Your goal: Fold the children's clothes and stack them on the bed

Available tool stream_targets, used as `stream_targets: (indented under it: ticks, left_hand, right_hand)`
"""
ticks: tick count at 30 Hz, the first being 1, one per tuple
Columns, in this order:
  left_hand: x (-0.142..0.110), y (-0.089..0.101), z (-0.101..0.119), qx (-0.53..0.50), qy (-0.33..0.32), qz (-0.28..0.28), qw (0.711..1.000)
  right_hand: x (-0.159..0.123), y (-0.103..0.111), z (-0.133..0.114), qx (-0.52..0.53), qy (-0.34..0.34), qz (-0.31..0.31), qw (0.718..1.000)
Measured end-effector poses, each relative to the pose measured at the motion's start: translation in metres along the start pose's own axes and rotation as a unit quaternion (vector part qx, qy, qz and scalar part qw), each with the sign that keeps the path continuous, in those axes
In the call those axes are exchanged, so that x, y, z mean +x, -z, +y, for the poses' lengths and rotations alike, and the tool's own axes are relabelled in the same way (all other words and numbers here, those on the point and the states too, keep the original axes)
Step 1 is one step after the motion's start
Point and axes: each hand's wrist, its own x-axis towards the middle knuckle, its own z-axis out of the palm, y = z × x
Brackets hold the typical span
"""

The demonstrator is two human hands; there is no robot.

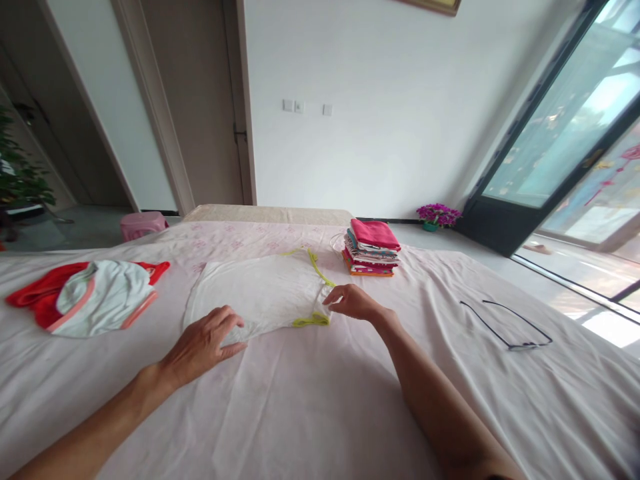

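Note:
A white sleeveless top (pixel 260 290) with yellow-green trim lies spread flat on the pink bedsheet (pixel 280 413), its trimmed straps toward the right. My left hand (pixel 205 340) rests over its near lower-left edge, palm down, thumb and fingers apart with nothing gripped. At the right end, between the two trimmed straps, my right hand (pixel 354 302) has its fingertips and thumb close together on the top's edge. The cloth right at those fingertips is partly covered by them.
Left on the bed lies a heap of red and pale clothes (pixel 105 297). A stack of folded clothes (pixel 373 250) stands beyond my right hand. Eyeglasses (pixel 525 345) lie at the right. Past the bed are a pink stool (pixel 144 225) and purple flowers (pixel 439 215).

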Motion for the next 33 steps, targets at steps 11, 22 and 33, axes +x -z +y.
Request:
stream_targets:
  ticks: [11, 22, 33]
  left_hand:
    - [-0.055, 0.019, -0.011, 0.038, 0.061, -0.001, 0.997]
    - [-0.032, 0.019, -0.046, -0.122, 0.307, 0.020, 0.944]
    - [0.043, -0.002, -0.101, -0.157, 0.437, 0.108, 0.879]
  right_hand:
    - [-0.023, -0.017, -0.026, -0.247, 0.119, -0.040, 0.961]
    - [0.015, -0.023, -0.012, -0.170, 0.052, 0.074, 0.981]
    - [0.106, -0.026, 0.018, -0.141, -0.064, 0.121, 0.980]
